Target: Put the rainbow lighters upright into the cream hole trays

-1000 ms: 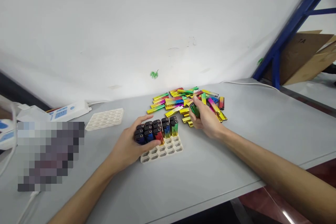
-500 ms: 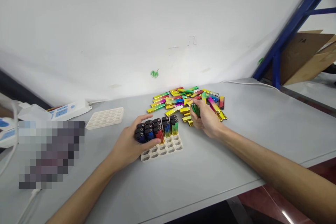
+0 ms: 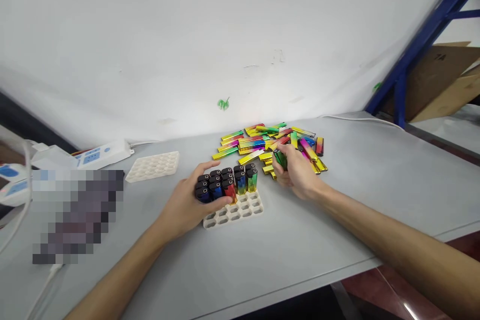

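Note:
My left hand point(image 3: 183, 205) is wrapped round the left end of a block of lighters point(image 3: 215, 187), thumb along the front near the red one and index finger behind. These lighters, black-topped with coloured bodies, stand upright in the rear rows of a white holed tray point(image 3: 234, 215). The front holes of that tray hold nothing. Right of the tray, my right hand point(image 3: 296, 172) is closed on a green lighter point(image 3: 279, 158), mostly covered by the fingers. Just behind it lies a loose pile of shiny gold and multicoloured lighter-shaped pieces point(image 3: 251, 144).
A second white holed tray point(image 3: 153, 166) lies at the left rear. Farther left are a white power strip point(image 3: 105, 154), a blurred-out dark object point(image 3: 80, 217) and cables. A white wall backs the grey table point(image 3: 262, 265). A blue frame point(image 3: 401, 95) and cardboard boxes point(image 3: 438, 80) stand at right.
The whole view has shifted slightly, moving things a little to the right in the picture. Both hands keep nearly the same places and grips.

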A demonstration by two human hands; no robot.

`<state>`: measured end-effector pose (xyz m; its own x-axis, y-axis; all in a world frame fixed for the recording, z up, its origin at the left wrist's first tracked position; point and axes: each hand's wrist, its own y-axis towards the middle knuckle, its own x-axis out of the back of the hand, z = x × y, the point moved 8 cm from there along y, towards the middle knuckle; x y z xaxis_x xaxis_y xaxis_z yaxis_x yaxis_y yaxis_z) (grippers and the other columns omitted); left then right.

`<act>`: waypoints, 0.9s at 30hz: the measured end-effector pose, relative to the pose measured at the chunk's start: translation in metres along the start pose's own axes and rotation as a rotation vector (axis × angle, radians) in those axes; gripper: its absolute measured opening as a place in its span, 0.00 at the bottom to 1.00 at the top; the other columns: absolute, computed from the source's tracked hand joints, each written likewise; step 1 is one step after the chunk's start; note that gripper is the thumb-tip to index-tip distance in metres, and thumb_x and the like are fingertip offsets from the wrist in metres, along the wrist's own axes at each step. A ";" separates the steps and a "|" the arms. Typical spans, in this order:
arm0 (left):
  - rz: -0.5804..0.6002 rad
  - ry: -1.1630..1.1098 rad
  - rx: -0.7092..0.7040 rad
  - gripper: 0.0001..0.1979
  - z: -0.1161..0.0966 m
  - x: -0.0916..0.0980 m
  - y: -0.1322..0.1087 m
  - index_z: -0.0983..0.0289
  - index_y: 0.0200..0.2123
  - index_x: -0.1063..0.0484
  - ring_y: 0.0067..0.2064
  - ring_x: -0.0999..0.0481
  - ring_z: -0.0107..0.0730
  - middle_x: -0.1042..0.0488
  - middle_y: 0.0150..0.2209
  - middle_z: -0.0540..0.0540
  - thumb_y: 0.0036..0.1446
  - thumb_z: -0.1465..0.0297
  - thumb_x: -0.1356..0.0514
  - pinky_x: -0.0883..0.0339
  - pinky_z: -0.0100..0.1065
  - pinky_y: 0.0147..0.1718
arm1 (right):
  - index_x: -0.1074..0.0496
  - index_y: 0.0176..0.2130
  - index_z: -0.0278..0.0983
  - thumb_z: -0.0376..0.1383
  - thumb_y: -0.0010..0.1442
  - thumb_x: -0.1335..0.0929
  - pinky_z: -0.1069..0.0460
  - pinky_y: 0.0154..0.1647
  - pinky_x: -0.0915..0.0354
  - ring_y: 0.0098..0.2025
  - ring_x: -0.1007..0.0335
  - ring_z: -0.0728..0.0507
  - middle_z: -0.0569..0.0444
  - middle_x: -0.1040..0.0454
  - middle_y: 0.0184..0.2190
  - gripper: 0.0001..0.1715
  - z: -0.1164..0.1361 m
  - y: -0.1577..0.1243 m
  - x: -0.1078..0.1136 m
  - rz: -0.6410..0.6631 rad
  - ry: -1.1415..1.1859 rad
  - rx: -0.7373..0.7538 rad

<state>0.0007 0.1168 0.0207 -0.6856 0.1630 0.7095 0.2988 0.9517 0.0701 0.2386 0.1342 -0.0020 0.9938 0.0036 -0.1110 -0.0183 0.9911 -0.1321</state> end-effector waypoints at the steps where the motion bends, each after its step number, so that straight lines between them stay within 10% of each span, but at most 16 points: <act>1: 0.002 0.000 0.004 0.37 0.000 0.000 0.000 0.50 0.62 0.38 0.35 0.19 0.37 0.17 0.39 0.47 0.52 0.51 0.31 0.26 0.35 0.34 | 0.45 0.16 0.40 0.52 0.69 0.42 0.52 0.18 0.63 0.15 0.64 0.53 0.62 0.55 0.12 0.35 -0.001 0.000 0.000 0.006 -0.007 0.006; 13: -0.005 0.004 -0.003 0.37 0.000 0.001 0.000 0.50 0.62 0.37 0.36 0.19 0.38 0.17 0.40 0.48 0.51 0.50 0.30 0.25 0.37 0.36 | 0.34 0.29 0.39 0.46 0.68 0.39 0.51 0.28 0.42 0.24 0.39 0.48 0.57 0.33 0.23 0.19 0.021 -0.009 -0.010 0.112 -0.226 0.246; 27: -0.058 0.011 0.007 0.36 -0.001 0.001 -0.002 0.51 0.61 0.36 0.37 0.18 0.39 0.17 0.39 0.47 0.51 0.51 0.31 0.25 0.37 0.37 | 0.32 0.36 0.40 0.45 0.61 0.28 0.52 0.28 0.42 0.27 0.41 0.50 0.60 0.37 0.26 0.13 0.043 -0.025 -0.015 0.246 -0.337 0.437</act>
<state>0.0003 0.1150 0.0225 -0.6938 0.1049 0.7125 0.2545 0.9612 0.1063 0.2293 0.1155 0.0452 0.9474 0.2106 0.2411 -0.2763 0.9185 0.2830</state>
